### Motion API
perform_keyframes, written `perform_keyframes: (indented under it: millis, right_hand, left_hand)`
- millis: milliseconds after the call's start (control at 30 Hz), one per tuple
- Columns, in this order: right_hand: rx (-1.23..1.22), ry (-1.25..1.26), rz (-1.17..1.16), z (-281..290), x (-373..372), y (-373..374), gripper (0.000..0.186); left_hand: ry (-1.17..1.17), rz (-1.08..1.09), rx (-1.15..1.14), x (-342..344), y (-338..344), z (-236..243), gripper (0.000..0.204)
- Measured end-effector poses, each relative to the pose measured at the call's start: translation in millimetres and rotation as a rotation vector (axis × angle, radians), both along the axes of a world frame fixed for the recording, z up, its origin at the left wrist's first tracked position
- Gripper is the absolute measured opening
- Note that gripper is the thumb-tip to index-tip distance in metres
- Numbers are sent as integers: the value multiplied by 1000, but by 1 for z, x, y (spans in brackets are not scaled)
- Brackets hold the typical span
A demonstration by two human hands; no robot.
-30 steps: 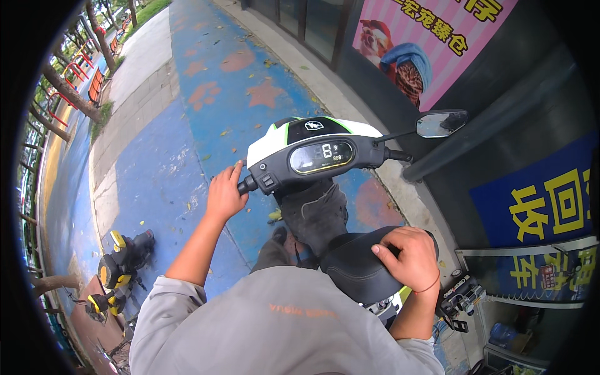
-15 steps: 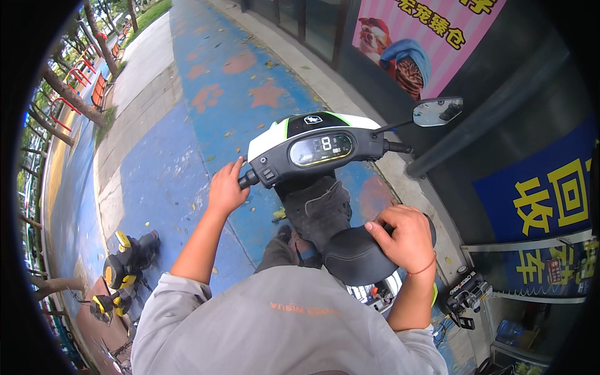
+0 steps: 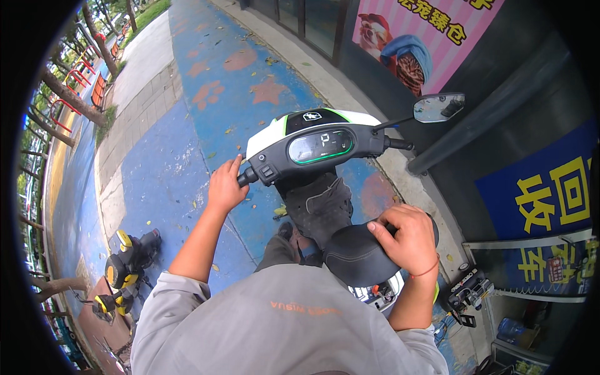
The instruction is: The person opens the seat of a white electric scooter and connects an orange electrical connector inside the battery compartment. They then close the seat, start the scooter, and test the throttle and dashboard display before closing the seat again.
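A white, black and green electric scooter [image 3: 362,119] stands in front of me, its oval display [image 3: 320,147] lit with a green rim. My left hand [image 3: 226,185] is closed round the left handlebar grip [image 3: 248,177], fingertips on its far side. On the black padded seat [image 3: 356,256] rests my right hand [image 3: 406,234], thumb on top and fingers bent over the side. Below the seat's near edge, a white compartment [image 3: 381,292] with small parts inside shows partly; my shirt hides the rest. The right handlebar grip [image 3: 400,144] has no hand on it.
A mirror [image 3: 439,109] sticks out right, close to a dark wall and a slanting pipe [image 3: 494,119]. Shelving [image 3: 531,297] and a black metal device [image 3: 469,292] stand at the right. Yellow-and-black scooters [image 3: 122,265] stand left on the blue painted pavement [image 3: 169,169].
The display has switched from a large digit with small readouts and a yellowish rim to a single symbol with a green rim. Both hands keep their places.
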State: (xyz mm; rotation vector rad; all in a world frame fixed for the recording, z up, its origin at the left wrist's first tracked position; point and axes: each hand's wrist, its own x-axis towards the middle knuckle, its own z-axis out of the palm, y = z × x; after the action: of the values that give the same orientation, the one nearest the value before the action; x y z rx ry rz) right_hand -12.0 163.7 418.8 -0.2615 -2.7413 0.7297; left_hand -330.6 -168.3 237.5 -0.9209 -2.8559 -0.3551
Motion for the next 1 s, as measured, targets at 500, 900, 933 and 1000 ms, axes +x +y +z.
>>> perform_keyframes:
  millis: [500,900,933,1000]
  right_hand:
    - [3,-9,-3,3,9,-1,24]
    - [-197,478,-1076,-72,206,-41,33]
    - [-473,530,-1135,-96,240,-41,41]
    - [-532,516,-1256,-110,289,-53,43]
  left_hand:
    - [6,-10,15,-4,-5,-8,89]
    - [-32,-21,-25,-12,2,-7,91]
    - [-37,-22,-29,-11,-1,-7,90]
    - [-40,-30,-50,-7,-4,-7,89]
